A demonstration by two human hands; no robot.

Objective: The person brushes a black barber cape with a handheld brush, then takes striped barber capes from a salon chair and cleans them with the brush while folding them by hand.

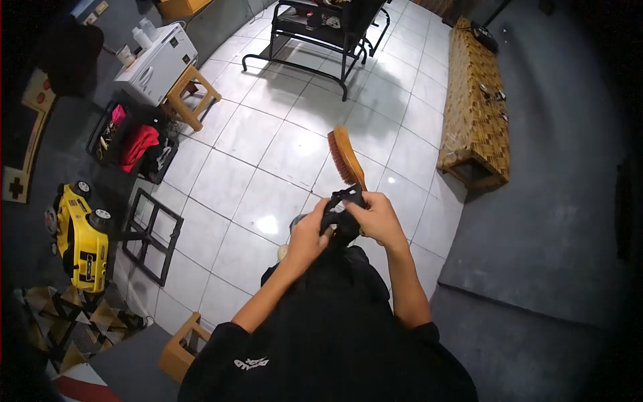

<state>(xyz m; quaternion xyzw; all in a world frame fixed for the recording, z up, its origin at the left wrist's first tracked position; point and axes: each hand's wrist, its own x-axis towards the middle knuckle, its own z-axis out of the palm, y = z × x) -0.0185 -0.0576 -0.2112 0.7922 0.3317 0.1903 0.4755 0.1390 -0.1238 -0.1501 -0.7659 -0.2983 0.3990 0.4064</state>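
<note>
In front of my black-clothed lap, both hands are closed around a black object with openings [345,195]; its exact kind is not clear. My left hand [310,234] grips its left side. Across from it, my right hand [379,218] has its thumb pressed on the upper right part. Just beyond the hands a brush with a curved wooden back and brown bristles [345,155] points away from me, bristles to the left. The brush's lower end meets the black object beside my right hand, and I cannot tell what supports it.
On the left are a yellow toy car [84,241], a black square frame [153,238], a brown stool [192,97] and a white chest-like box [159,67]. A black metal-framed seat [315,60] stands ahead on white floor tiles [228,181]. A woven bench [472,107] lines the right.
</note>
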